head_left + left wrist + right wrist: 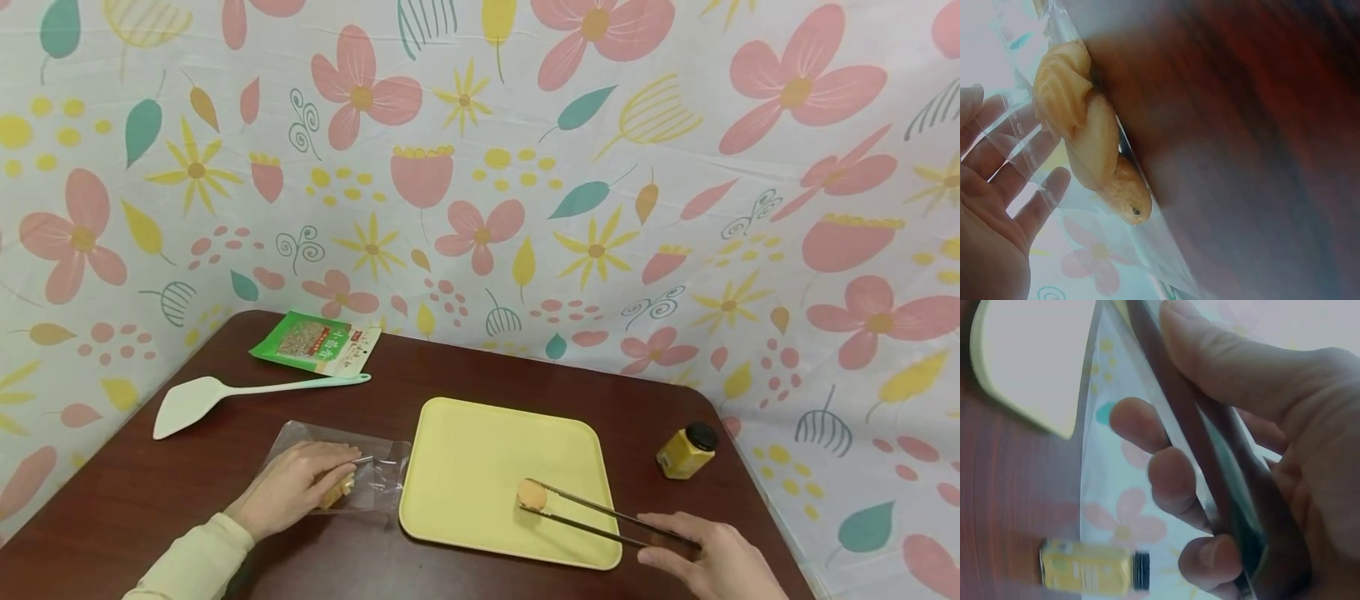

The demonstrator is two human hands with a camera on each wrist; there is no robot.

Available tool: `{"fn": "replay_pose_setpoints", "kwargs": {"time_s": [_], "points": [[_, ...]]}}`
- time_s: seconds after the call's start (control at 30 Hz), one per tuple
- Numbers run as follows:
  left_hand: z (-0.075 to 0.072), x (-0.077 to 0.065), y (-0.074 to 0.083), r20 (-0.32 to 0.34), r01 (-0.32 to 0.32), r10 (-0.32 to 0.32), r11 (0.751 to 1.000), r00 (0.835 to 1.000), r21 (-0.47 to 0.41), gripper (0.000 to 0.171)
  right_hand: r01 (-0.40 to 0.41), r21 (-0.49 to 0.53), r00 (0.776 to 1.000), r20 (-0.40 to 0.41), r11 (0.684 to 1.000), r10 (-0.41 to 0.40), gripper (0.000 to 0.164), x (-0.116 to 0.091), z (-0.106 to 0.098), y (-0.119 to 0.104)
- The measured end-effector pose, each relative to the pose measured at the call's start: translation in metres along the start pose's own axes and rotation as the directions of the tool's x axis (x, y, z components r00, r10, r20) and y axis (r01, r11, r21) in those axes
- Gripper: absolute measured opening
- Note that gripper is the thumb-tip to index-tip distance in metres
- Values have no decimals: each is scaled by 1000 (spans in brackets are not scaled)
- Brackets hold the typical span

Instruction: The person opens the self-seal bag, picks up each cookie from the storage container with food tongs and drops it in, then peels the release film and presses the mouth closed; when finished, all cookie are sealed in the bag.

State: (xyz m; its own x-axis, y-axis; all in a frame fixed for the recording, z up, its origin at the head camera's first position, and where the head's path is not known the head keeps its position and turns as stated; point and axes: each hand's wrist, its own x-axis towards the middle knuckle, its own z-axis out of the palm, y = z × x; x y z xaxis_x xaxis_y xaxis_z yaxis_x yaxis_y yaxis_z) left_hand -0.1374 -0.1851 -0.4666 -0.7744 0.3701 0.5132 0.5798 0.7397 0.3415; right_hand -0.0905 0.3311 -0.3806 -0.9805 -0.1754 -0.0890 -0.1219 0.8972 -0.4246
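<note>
My left hand point(303, 479) lies over a clear plastic bag point(382, 475) left of the yellow tray. Cookies point(1079, 119) show through the film, among them a swirled one and a longer piece with a dark speck. In the left wrist view, loosely extended fingers point(1035, 206) are seen against and through the plastic. At the right, my right hand point(708, 554) grips a pair of metal tongs point(592, 529). Their tips hold a round golden cookie point(532, 495) over the right part of the tray point(480, 433).
A dark-lidded jar point(686, 452) with yellow contents stands right of the tray. Toward the back left are a pale spatula point(198, 402) and a green packet point(311, 342). Floral cloth point(480, 167) hangs behind the brown table point(420, 362).
</note>
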Motion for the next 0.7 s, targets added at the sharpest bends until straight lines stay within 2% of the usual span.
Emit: {"fn": "replay_pose_setpoints", "kwargs": {"time_s": [0.17,0.27,0.37,0.43,0.6,0.7], "points": [[-1,0,0,0,-2,2,1000,1000,-4,23,92,11,996,-21,996,-92,44,12,6,-14],[-1,0,0,-1,-3,3,1000,1000,-3,23,151,36,988,-20,988,-150,41,18,10,-19],[-1,0,-1,-4,-9,9,1000,1000,-9,23,208,21,977,-55,978,-207,37,23,16,-23],[-1,0,-1,-4,-15,15,1000,1000,-11,23,249,-3,964,-93,969,-248,34,27,20,-27],[0,1,-2,-1,-21,21,1000,1000,-15,23,350,-71,914,-193,934,-358,32,37,28,-36],[0,0,-2,-5,-21,20,1000,1000,-15,23,372,-75,900,-213,925,-379,33,42,32,-43]]}}
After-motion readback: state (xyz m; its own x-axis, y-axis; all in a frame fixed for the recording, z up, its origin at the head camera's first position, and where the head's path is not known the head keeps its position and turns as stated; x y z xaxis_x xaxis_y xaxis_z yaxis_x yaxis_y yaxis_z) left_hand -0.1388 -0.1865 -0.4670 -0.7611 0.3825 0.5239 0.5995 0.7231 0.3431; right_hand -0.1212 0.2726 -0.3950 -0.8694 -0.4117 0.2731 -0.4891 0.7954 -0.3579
